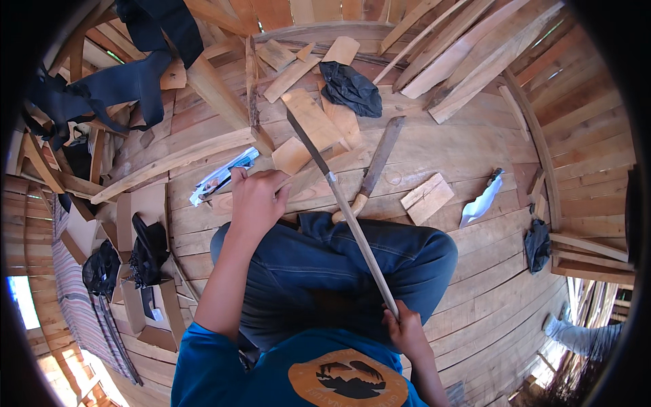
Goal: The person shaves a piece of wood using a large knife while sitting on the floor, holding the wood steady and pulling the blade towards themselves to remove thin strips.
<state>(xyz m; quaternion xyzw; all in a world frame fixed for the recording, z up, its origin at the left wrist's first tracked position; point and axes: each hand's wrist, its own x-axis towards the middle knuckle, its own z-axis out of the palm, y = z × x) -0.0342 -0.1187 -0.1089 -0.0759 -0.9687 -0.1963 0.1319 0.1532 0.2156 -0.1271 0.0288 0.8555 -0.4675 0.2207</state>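
I sit cross-legged on a plank floor. My right hand (405,329) is closed around the lower end of a long, thin, pale handle. This long-handled blade (309,142) slants up across my lap to the far left, its dark end over some board pieces. Raised above my knee, my left hand (258,198) has curled fingers; whether they hold anything small is hidden. It is apart from the long handle. Just beyond my lap lies a machete (384,156) with a wooden grip. Behind my left hand is a blue-and-white wrapper (224,175).
Wood offcuts (312,115) and a black plastic bag (351,89) lie ahead. A short board (427,199) and a pale wrapper (483,198) are at right. Planks (468,57) lean far right. Cardboard boxes (166,315) stand left; another person's leg (586,339) shows lower right.
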